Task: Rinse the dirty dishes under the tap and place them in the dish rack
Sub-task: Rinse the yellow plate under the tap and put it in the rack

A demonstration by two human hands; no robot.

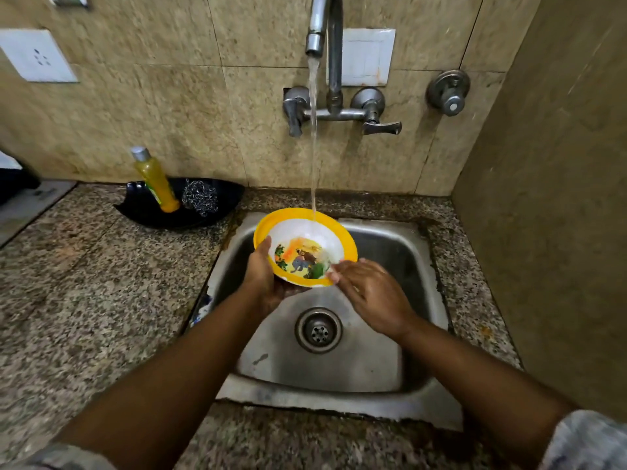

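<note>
A yellow-rimmed white bowl (pixel 302 239) with a cartoon animal picture inside is held tilted over the steel sink (pixel 383 337). Water runs from the tap (pixel 320 25) onto the bowl's far inner edge. My left hand (pixel 263 276) grips the bowl from below and at its left rim, thumb on the rim. My right hand (pixel 373 296) is flat with fingers together, its fingertips touching the bowl's right lower rim. No dish rack is in view.
A black dish (pixel 142 206) on the granite counter behind left of the sink holds a yellow soap bottle (pixel 154 179) and a steel scrubber (pixel 200 196). The tap handles (pixel 380 125) are on the tiled wall. A wall stands close on the right.
</note>
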